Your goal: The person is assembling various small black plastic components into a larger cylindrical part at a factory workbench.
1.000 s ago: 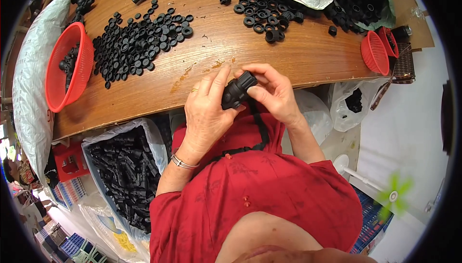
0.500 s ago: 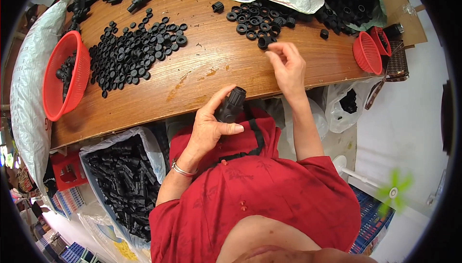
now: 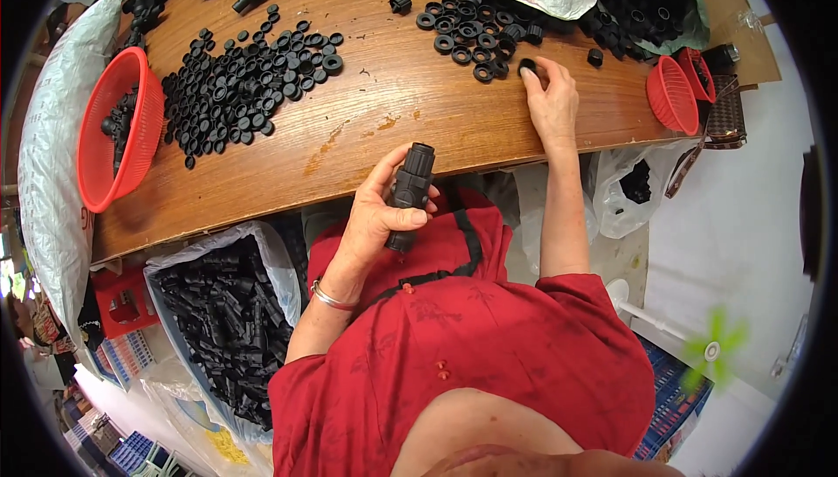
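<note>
My left hand (image 3: 377,207) is closed round a black plastic tube-like part (image 3: 412,182) with a ribbed upper end, held tilted at the table's front edge. Over the right side of the table, my right hand (image 3: 552,103) pinches a small black ring-shaped cap (image 3: 527,67) between thumb and fingers. Just left of that hand lies a cluster of black ring caps (image 3: 469,32). A larger spread of small black round caps (image 3: 249,84) covers the left part of the wooden table (image 3: 375,102).
A red basket (image 3: 144,158) holding black parts stands at the left edge, beside a white sack (image 3: 61,145). Smaller red baskets (image 3: 670,97) stand at the right end. A lined bin of black parts (image 3: 218,320) sits below the table. A green fan (image 3: 711,350) is at lower right.
My right hand has moved right, away from the ring caps, and a cap now shows in its fingers. The part in my left hand has turned more upright, showing its full length.
</note>
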The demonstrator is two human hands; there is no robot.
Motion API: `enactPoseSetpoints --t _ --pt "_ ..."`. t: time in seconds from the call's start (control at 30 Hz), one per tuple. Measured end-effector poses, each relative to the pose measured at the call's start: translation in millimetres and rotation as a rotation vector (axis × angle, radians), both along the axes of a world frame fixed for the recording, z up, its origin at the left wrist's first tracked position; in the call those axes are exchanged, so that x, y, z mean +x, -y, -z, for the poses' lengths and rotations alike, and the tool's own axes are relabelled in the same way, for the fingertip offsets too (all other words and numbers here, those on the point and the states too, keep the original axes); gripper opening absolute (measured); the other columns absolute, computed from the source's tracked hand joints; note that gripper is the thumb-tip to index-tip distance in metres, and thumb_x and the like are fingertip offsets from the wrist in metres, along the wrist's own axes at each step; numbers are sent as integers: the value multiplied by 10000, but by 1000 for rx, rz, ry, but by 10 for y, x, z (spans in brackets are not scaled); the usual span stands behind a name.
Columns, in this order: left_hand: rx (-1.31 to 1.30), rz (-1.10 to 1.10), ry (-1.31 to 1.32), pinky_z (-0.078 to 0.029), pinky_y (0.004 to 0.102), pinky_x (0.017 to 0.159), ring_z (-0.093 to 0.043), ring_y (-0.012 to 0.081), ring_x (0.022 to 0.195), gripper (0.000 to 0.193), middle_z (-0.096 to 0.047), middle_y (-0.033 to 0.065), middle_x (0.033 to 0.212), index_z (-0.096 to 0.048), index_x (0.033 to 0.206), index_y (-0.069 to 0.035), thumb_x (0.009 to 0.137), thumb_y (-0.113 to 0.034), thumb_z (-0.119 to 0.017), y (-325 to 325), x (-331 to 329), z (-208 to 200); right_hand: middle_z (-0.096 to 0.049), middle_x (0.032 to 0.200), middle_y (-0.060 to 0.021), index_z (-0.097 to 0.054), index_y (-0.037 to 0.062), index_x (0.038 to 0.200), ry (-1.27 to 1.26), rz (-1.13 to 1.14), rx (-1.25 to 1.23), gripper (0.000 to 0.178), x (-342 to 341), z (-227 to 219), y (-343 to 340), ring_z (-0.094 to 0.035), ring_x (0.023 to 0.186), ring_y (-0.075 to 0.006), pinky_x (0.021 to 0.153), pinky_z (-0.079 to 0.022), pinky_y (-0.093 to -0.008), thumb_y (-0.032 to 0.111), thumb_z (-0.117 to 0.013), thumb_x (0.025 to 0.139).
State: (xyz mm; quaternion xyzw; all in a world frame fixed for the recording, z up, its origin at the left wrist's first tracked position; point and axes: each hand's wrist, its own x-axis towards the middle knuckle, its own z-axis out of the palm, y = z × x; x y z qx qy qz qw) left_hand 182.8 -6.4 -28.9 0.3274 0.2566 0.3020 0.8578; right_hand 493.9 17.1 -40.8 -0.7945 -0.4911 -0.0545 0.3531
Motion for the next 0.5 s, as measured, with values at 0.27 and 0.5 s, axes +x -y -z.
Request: enactPoseSetpoints --t 0.27,0.5 --pt "37 66 -76 -475 304 882 -586 189 1008 907 -577 100 1111 -339 1433 -59 650 -45 -797 39 137 -122 -547 1268 -117 -690 75 941 342 -316 93 153 -563 -127 -291 -475 1150 -316 975 -375 -498 141 -668 805" --pt "71 -20 -84 -468 294 873 -586 178 970 881 -606 85 1065 -370 1407 -53 634 -39 -793 14 25 -125 -621 1112 -82 -669 53 864 407 -499 12 132 -810 -37 -199 -489 1160 -295 1023 -246 -654 170 -667 804"
